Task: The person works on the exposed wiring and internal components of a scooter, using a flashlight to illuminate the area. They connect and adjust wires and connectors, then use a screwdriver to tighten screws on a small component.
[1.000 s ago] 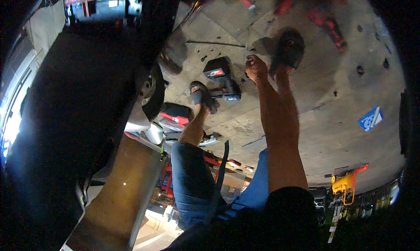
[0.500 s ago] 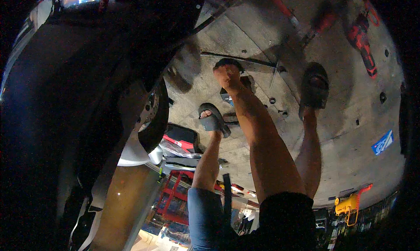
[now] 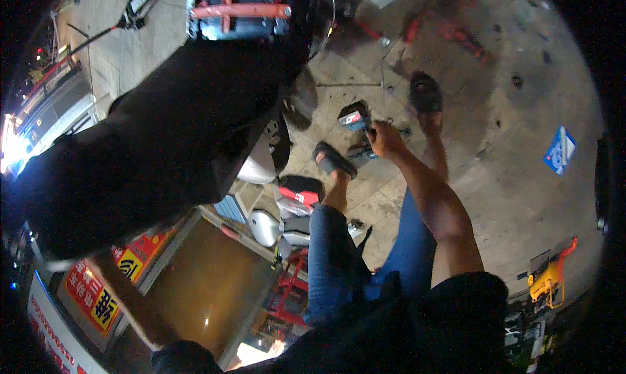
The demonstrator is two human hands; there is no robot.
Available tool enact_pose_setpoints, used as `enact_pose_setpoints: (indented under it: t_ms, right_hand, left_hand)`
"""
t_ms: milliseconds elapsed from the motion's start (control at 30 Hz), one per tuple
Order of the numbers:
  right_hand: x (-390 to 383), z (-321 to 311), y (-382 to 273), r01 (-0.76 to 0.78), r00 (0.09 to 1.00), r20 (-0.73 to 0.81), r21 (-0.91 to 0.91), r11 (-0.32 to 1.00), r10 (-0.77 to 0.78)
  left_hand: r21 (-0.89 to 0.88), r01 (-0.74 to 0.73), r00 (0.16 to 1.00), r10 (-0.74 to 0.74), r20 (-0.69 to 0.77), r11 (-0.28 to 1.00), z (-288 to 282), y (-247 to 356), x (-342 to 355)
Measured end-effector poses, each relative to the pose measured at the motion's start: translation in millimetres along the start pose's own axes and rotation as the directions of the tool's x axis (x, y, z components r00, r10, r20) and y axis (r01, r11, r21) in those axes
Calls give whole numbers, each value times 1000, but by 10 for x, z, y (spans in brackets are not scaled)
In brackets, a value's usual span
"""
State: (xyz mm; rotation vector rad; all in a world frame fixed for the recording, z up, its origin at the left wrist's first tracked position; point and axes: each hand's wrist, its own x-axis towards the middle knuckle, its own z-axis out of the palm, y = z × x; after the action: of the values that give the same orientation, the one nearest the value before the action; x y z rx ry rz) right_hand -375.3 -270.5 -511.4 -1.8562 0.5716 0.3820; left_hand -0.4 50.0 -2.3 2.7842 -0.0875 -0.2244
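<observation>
My right hand [image 3: 386, 141] is low over the floor in front of my knees, fingers curled closed around a dark tool. At its end shows a dark block [image 3: 353, 118] with a red, white and blue label; its exact kind is unclear. On the left, my left arm reaches to the lower edge of a large dark two-wheeler body [image 3: 163, 120]. My left hand [image 3: 98, 262] is mostly hidden and dim there, so its fingers cannot be made out. Beside the right hand, small dark pieces [image 3: 365, 154] lie on the floor.
A red and dark power tool [image 3: 464, 40] lies at the far right. A blue packet [image 3: 559, 150] and a yellow machine [image 3: 548, 283] are further right. Near my left foot [image 3: 334, 162] lies a red and black case [image 3: 301, 190], with a silver rounded part [image 3: 264, 227] close by.
The whole view has shifted, showing more of the two-wheeler and my left arm. My right hand has come nearer my body and to the right.
</observation>
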Motion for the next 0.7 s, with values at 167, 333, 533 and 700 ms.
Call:
enact_pose_setpoints:
  t_ms: [167, 333, 533, 700]
  right_hand:
    - [-847, -755, -996, -94, 994, 64, 35, 995, 92]
    - [-1900, -609, -2412, 51, 932, -362, 81, 995, -19]
    - [-2810, -56, -3750, 127, 971, -238, 525, 841, 2]
    - [-2868, 185, -4541, 168, 951, -308, 597, 784, 31]
  left_hand:
    - [-234, -151, 977, 109, -182, 960, -268, 174, 232]
    - [-217, -339, 914, 266, -307, 915, 156, 226, 462]
    - [-359, -418, 896, 314, -314, 835, 343, 244, 265]
    - [-395, -461, 864, 301, -403, 795, 415, 249, 238]
